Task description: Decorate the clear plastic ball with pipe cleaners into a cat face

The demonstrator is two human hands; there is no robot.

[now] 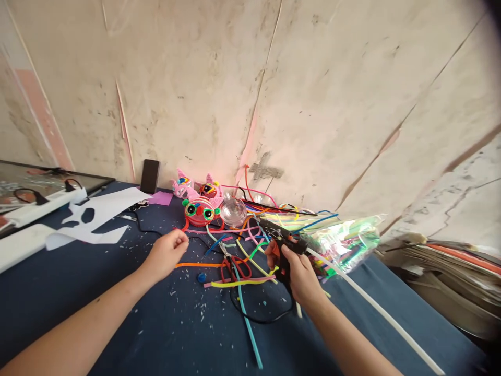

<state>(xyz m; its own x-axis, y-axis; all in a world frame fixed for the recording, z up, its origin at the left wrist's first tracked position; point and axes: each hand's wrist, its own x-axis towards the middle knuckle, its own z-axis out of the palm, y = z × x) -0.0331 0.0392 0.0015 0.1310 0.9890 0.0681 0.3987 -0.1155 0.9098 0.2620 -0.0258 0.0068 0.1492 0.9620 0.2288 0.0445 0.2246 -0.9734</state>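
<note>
My right hand (299, 274) grips a black hot glue gun (284, 243), its fingers around the handle by the orange trigger. A long white glue stick (371, 303) runs out of its back end. My left hand (166, 253) is closed in a pinch over the table; whatever lies between the fingertips is hidden. Just beyond it sits a red round figure (200, 211) with green-rimmed eyes and pink ears. Two more pipe-cleaner figures, a pink one (183, 185) and a red-and-yellow one (210, 189), stand behind. Red-handled scissors (236, 269) lie between my hands among loose pipe cleaners (248, 324).
A clear plastic ball half (234, 211) is beside the figures. Bagged pipe cleaners (348, 243) lie at right. Cut white paper (97, 214), a power strip (47, 206) and a dark phone (150, 176) are at left. A blue pompom (201, 277) and black cord lie in front.
</note>
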